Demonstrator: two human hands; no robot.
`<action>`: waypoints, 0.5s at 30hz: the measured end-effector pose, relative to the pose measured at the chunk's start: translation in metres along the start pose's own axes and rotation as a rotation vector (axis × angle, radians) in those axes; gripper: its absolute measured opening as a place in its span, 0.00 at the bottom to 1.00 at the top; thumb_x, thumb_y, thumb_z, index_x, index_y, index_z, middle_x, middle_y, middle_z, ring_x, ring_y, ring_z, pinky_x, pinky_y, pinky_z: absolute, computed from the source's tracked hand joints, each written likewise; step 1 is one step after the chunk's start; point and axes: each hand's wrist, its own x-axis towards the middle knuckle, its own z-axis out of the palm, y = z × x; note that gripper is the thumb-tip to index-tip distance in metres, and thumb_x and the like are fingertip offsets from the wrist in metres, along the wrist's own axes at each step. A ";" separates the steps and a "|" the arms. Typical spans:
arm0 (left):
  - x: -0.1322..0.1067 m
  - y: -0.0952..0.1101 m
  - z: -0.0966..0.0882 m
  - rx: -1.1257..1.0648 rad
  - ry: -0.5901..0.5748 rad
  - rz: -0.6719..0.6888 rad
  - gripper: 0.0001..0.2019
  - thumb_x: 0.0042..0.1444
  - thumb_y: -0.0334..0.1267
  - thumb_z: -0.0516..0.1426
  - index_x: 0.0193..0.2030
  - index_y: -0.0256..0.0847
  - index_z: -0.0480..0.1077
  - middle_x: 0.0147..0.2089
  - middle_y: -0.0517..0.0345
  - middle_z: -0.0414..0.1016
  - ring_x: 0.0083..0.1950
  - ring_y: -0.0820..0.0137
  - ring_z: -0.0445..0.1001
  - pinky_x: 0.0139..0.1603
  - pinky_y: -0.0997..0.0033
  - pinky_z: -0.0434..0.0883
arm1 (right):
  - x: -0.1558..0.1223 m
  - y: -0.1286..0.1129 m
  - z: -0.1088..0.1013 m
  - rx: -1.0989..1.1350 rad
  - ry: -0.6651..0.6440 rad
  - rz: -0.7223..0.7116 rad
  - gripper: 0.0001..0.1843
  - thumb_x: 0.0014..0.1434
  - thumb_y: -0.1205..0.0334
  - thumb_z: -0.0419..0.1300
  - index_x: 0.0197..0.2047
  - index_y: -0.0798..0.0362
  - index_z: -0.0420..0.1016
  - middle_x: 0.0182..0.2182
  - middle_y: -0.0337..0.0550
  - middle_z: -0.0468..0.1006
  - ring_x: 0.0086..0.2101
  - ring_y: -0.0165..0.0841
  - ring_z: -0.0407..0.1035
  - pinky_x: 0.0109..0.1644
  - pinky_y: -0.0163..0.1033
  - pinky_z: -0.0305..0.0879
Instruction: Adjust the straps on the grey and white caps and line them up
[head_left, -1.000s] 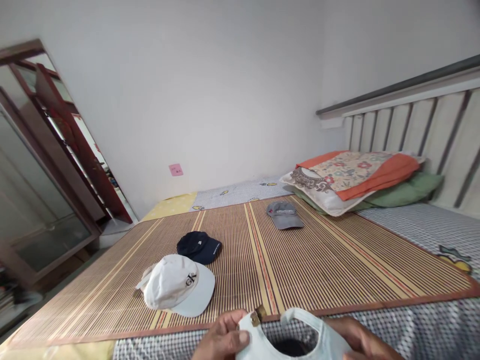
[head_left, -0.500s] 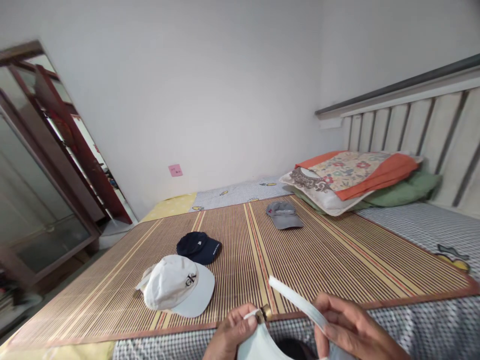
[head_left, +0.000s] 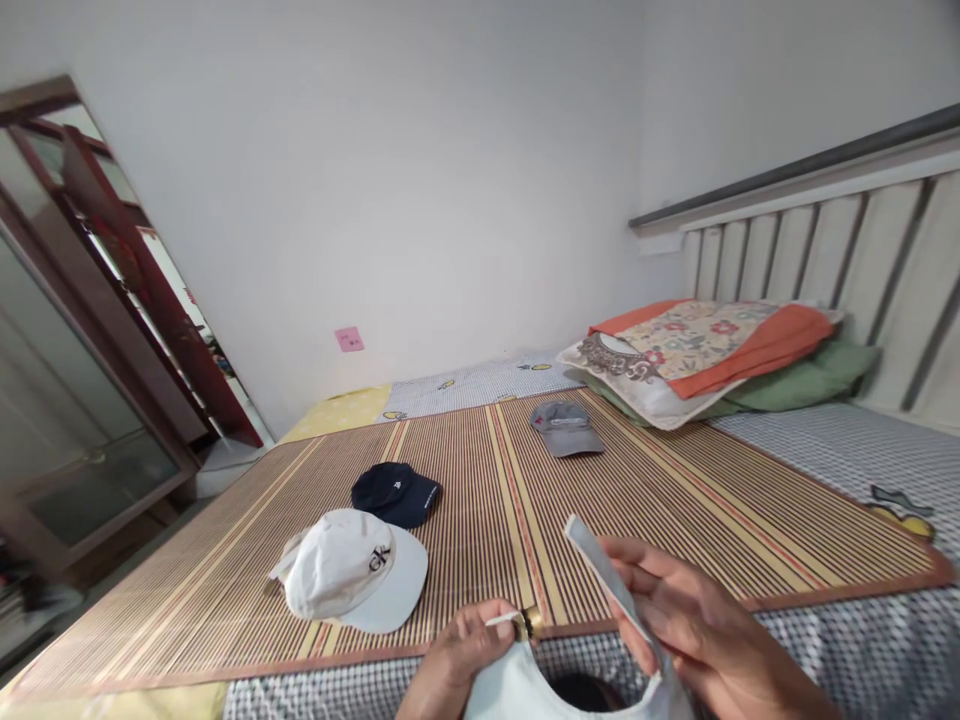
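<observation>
The left hand [head_left: 457, 660], at the bottom centre of the frame, pinches the rear edge of a pale cap [head_left: 506, 690] between thumb and fingers, next to a brass clasp [head_left: 531, 623]. The right hand [head_left: 697, 630], lower right of centre, grips the cap's strap [head_left: 606, 565]; the strap's free tip points toward the upper left, apart from the clasp. Finger contact behind the strap is partly hidden.

The pale cap is held at the bottom edge, its rear opening upward and its lower part cut off by the frame. Any support beneath it cannot be confirmed.

Possible faults:
- Strap slip: the strap is narrow; a loosened right grip could let it spring away.
- Clasp swing: the clasp projects beyond the left fingertips and could turn if the pinch shifts.
- Twist: uneven pull between the hands could skew the opening.

Further out, a white cap [head_left: 330, 565] lies at lower left on the striped mat [head_left: 469, 540], a navy cap [head_left: 386, 492] just behind it. A wide leftward sweep of the arm could push one into the other. The grey cap [head_left: 566, 432], right of centre, lies well apart and carries little risk.
</observation>
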 end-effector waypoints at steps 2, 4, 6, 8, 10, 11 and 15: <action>-0.001 0.004 0.003 -0.049 0.016 -0.005 0.20 0.49 0.49 0.75 0.31 0.34 0.76 0.24 0.61 0.67 0.24 0.79 0.64 0.26 0.80 0.60 | 0.006 0.006 0.000 -0.005 0.032 -0.015 0.31 0.50 0.44 0.78 0.53 0.49 0.82 0.36 0.42 0.78 0.21 0.22 0.60 0.25 0.31 0.53; -0.002 0.006 0.005 -0.086 0.027 -0.016 0.19 0.48 0.47 0.75 0.31 0.33 0.77 0.25 0.61 0.69 0.24 0.80 0.65 0.28 0.81 0.62 | 0.012 0.016 0.000 -0.016 0.081 -0.016 0.29 0.49 0.42 0.78 0.50 0.50 0.84 0.34 0.40 0.76 0.20 0.19 0.55 0.24 0.31 0.50; -0.001 0.005 0.005 -0.114 0.036 -0.034 0.19 0.47 0.45 0.76 0.32 0.34 0.77 0.26 0.61 0.72 0.25 0.80 0.67 0.30 0.81 0.64 | 0.016 0.027 0.000 -0.039 0.116 -0.018 0.28 0.50 0.40 0.77 0.46 0.50 0.85 0.33 0.39 0.75 0.20 0.19 0.54 0.24 0.31 0.48; 0.001 0.002 0.004 -0.135 0.041 -0.041 0.19 0.46 0.45 0.76 0.32 0.34 0.77 0.26 0.61 0.72 0.25 0.79 0.68 0.29 0.80 0.64 | 0.018 0.036 -0.001 -0.080 0.131 -0.017 0.27 0.50 0.38 0.76 0.43 0.51 0.85 0.32 0.38 0.74 0.20 0.19 0.53 0.24 0.31 0.48; 0.004 -0.001 0.002 -0.141 0.034 -0.036 0.19 0.45 0.46 0.76 0.31 0.35 0.76 0.24 0.62 0.71 0.24 0.79 0.67 0.27 0.79 0.62 | 0.019 0.043 -0.001 -0.118 0.148 -0.007 0.27 0.52 0.37 0.75 0.43 0.50 0.84 0.31 0.37 0.73 0.20 0.19 0.54 0.24 0.31 0.47; 0.005 -0.003 0.000 -0.140 0.032 -0.032 0.20 0.45 0.46 0.76 0.31 0.35 0.76 0.24 0.62 0.71 0.23 0.79 0.66 0.27 0.78 0.61 | 0.019 0.045 -0.001 -0.130 0.155 0.004 0.27 0.52 0.37 0.75 0.43 0.50 0.84 0.31 0.37 0.73 0.20 0.20 0.54 0.24 0.31 0.47; 0.009 -0.008 -0.004 -0.100 0.038 -0.005 0.22 0.44 0.50 0.76 0.29 0.34 0.76 0.22 0.64 0.67 0.21 0.79 0.62 0.26 0.77 0.58 | 0.017 0.051 0.003 -0.135 0.153 0.046 0.27 0.53 0.36 0.74 0.44 0.51 0.83 0.33 0.38 0.75 0.20 0.18 0.54 0.24 0.32 0.46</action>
